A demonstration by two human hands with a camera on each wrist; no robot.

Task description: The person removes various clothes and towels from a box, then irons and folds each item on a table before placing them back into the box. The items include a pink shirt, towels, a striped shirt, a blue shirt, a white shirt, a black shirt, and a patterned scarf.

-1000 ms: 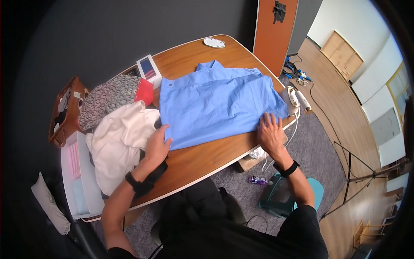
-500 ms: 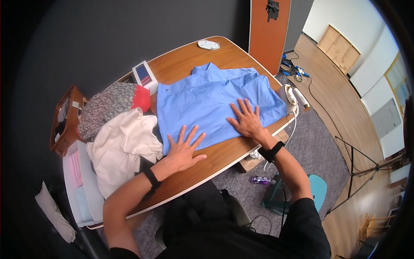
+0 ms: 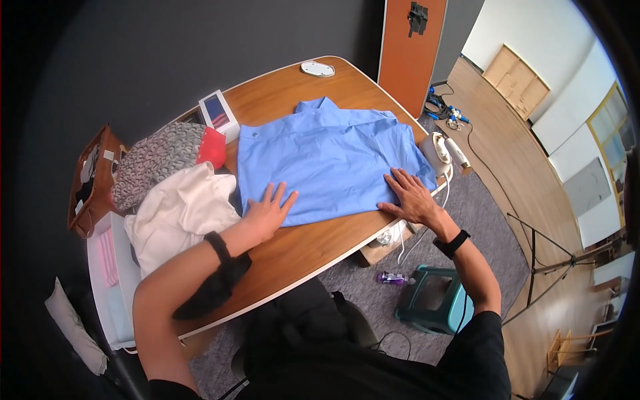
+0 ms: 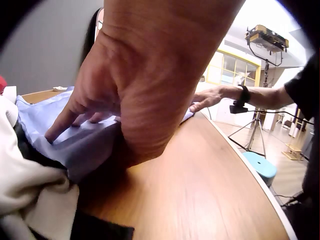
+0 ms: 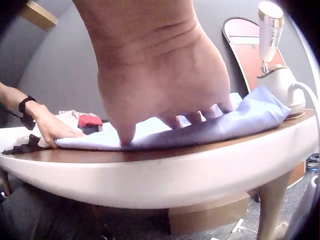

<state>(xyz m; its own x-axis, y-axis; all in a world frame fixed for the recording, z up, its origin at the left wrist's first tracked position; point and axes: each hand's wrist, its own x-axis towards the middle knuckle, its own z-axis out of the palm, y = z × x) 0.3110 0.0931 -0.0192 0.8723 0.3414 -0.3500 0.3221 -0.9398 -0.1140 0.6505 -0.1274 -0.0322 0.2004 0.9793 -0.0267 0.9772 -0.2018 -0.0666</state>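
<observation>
A blue collared shirt (image 3: 327, 160) lies folded on the wooden table (image 3: 267, 273), its collar toward the far side. My left hand (image 3: 265, 217) rests on the shirt's near left corner with fingers spread. On the near right part, my right hand (image 3: 415, 200) lies with fingers extended over the cloth. In the right wrist view, the fingertips of the right hand (image 5: 160, 85) press on the shirt's near edge. The left wrist view has the left hand (image 4: 105, 85) arched, fingers reaching down onto the cloth.
White cloth (image 3: 183, 207), a grey knitted piece (image 3: 157, 157) and a white box (image 3: 219, 115) stand left of the shirt. A white handheld steamer (image 3: 439, 155) with a cord is at the right edge. A brown basket (image 3: 97, 180) and white bin (image 3: 100, 293) sit far left.
The left hand let go of the shirt's left edge and spread flat on it. The right hand moved inward over the shirt, then back toward the near right edge.
</observation>
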